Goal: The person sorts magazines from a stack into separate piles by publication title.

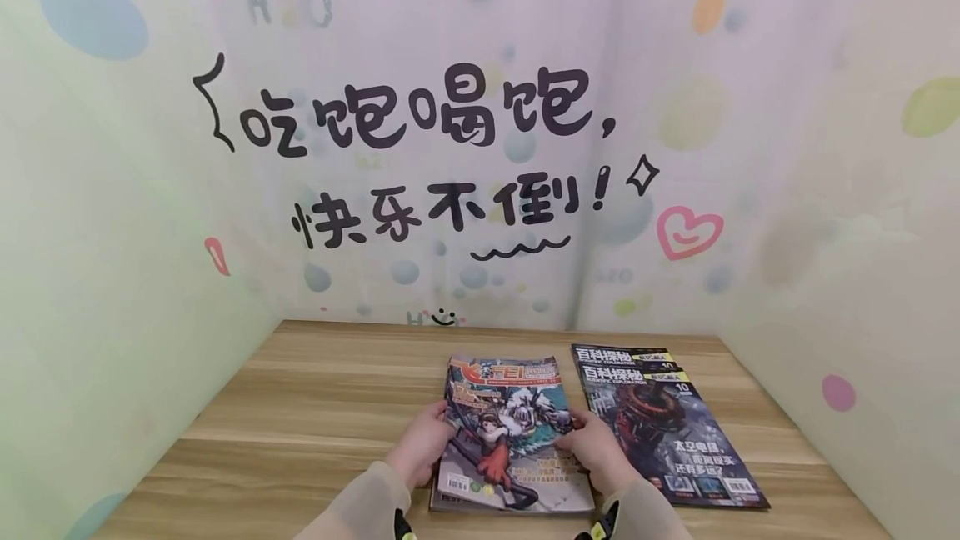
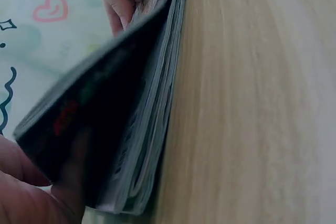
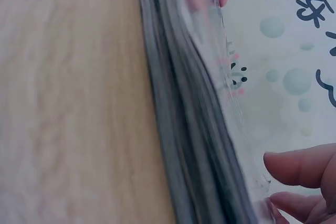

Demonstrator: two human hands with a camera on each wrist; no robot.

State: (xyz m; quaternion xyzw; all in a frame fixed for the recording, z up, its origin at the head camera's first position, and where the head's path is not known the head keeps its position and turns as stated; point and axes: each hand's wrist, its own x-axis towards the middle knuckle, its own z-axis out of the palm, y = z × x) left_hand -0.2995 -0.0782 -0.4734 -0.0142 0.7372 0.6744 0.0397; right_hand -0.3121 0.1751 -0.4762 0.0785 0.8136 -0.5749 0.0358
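Note:
A stack of magazines (image 1: 517, 440), topped by a colourful comic-style cover, lies on the table in front of me. My left hand (image 1: 429, 444) grips the stack's left edge. In the left wrist view, its thumb and fingers (image 2: 26, 192) hold a raised magazine (image 2: 79, 108), with a dark gap between it and the magazines below (image 2: 152, 108). My right hand (image 1: 596, 447) is at the stack's right edge, its thumb over the cover. Its fingertips (image 3: 294, 203) pinch a clear plastic film (image 3: 252, 145) beside the stacked edges (image 3: 194, 108) in the right wrist view.
Two dark magazines (image 1: 675, 432) overlap to the right of the stack, close to my right hand. Bare wooden table (image 1: 300, 407) extends to the left. A printed fabric backdrop (image 1: 480, 290) rises behind the table, and side panels (image 1: 112, 273) flank it.

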